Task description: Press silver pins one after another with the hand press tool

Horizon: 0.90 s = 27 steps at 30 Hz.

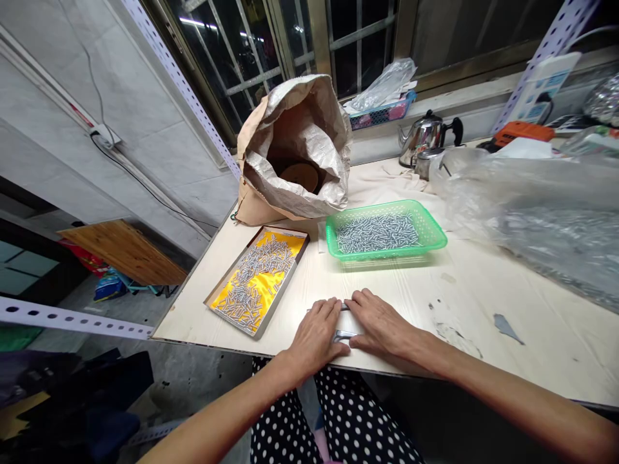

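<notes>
At the table's front edge my left hand point(316, 334) and my right hand point(380, 322) lie close together, palms down. Both sets of fingers are closed over a grey metal piece point(344, 335), which shows only in the narrow gap between them. Its kind is hidden by my hands. To the left sits a shallow box point(274, 308) lined with yellow cloth, with many small silvery metal pins point(246, 299) scattered over it. Beyond my hands stands a green plastic basket point(387, 259) holding a heap of similar pins point(380, 233).
A large open paper sack point(300, 145) stands at the back left, with a brown round thing inside. Clear plastic bags point(541, 206) cover the right side. A metal kettle point(424, 138) and an orange tool point(525, 133) are by the window. A grey scrap point(507, 327) lies right.
</notes>
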{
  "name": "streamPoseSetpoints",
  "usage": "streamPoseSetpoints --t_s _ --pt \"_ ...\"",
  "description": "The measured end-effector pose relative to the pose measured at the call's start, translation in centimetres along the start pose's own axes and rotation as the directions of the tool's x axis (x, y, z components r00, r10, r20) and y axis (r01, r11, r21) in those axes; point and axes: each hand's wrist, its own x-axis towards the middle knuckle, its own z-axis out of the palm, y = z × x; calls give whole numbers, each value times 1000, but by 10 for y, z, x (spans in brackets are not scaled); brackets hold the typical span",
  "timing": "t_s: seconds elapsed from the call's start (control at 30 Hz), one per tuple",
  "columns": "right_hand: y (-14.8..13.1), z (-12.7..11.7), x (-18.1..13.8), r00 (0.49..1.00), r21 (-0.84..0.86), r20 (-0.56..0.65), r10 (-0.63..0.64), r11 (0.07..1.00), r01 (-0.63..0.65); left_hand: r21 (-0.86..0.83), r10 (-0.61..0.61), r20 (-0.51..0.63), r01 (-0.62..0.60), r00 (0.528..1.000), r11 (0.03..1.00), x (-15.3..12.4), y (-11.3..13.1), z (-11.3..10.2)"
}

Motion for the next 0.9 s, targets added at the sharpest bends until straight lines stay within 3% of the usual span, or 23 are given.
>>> streamPoseSetpoints --t_s 0.23,0.6,0.7,0.8,0.9 --pt "-2 -5 -7 997 -116 28 68 991 -65 101 40 108 -50 993 994 25 -9 -4" --pt "-9 10 0 1000 -206 27 -4 978 10 73 -45 73 40 996 997 26 -9 3" --pt "-1 -1 3 1000 -163 16 12 987 -9 81 -85 28 83 996 993 22 -8 4" --pt "11 -12 9 997 -71 56 -54 996 58 48 -124 -94 129 988 990 9 -2 16" --pt "21 -12 16 998 -76 52 -45 996 49 26 -26 -195 32 980 999 -9 11 35"
